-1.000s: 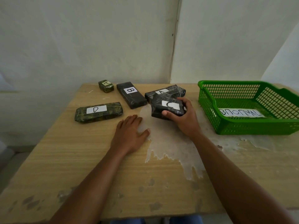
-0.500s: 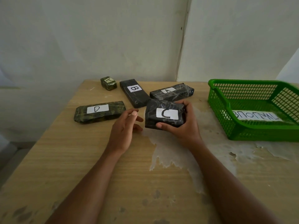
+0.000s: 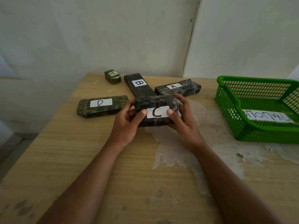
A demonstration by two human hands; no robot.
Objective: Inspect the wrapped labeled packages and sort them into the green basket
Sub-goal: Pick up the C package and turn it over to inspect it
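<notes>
Both hands hold a dark wrapped package labelled C [image 3: 155,104] above the table, its white label facing me. My left hand [image 3: 127,122] grips its left end and my right hand [image 3: 184,120] grips its right end, each thumb beside the label. On the table lie package D [image 3: 102,105] at the left, package B [image 3: 139,85] behind the held one, a long package A [image 3: 178,88] to the right, and a small green package A [image 3: 112,76] at the back. The green basket [image 3: 234,123] stands at the right, holding only a paper label [image 3: 267,118].
The wooden table [image 3: 80,159] has a pale peeled patch [image 3: 178,152] under and right of my hands. A white wall rises close behind the table. The table's left edge drops to the floor.
My right hand lifted package C off the table and brought it nearer. My left hand left the tabletop and took hold of the package's left end.
</notes>
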